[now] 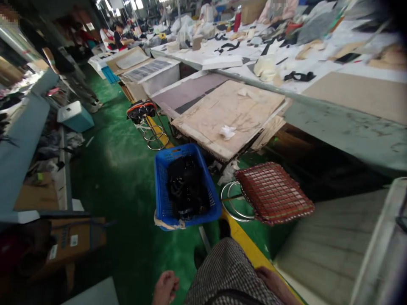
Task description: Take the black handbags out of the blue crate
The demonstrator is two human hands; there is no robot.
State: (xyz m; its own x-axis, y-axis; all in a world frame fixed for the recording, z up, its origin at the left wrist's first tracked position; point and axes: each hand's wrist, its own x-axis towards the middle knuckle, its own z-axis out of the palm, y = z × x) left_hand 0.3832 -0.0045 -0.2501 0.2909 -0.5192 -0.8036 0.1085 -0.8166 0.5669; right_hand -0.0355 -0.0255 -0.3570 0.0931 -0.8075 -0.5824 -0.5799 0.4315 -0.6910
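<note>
My left hand (167, 286) hangs low at the bottom of the view, its fingers loosely curled in with nothing showing in them. At the other side of a checked garment (219, 271), my right hand (269, 277) is partly visible; its fingers are hidden against the cloth. Ahead of my feet, a blue plastic basket (160, 186) stands on the green floor, apart from both hands. Shiny black pieces (187, 186) fill part of it, too dark to make out singly.
A stool with a red woven seat (275, 192) stands right of the basket, near a large pale bin (330, 228). Beyond are a round-ringed stool (143, 111), a board-topped stand (229, 114) and long worktables (343, 114). Cardboard boxes (79, 241) lie left. People work farther back.
</note>
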